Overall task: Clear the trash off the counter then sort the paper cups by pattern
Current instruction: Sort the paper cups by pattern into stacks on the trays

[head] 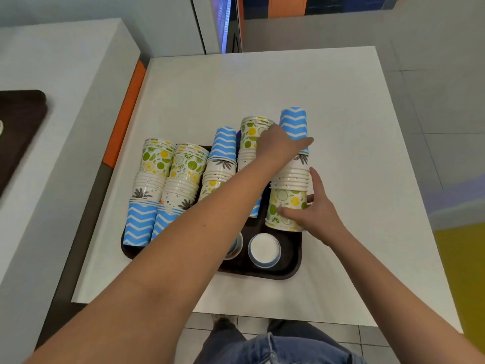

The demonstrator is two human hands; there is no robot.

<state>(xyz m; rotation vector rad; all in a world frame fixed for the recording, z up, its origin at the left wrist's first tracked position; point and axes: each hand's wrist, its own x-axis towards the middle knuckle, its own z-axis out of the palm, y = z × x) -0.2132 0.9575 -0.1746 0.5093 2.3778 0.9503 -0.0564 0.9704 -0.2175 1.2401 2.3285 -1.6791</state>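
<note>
A dark tray (288, 266) on the white table holds several upside-down stacks of paper cups in mixed patterns. My left hand (280, 145) grips the blue zigzag cup (294, 122) at the top of the far right stack. My right hand (312, 211) holds the lemon-pattern cup (286, 203) at that stack's base, with white palm-print cups (291, 177) between. Other stacks mix lemon cups (157, 158), palm cups (147, 185) and blue zigzag cups (139, 224). A single upright cup (264, 249) stands near the tray's front; another (235, 246) is partly hidden by my left arm.
The white table (341, 101) extends behind and to the right of the tray. A white counter (65, 88) stands to the left with a dark tray (18, 122) on it. An orange panel (126, 114) sits between counter and table. Tiled floor lies to the right.
</note>
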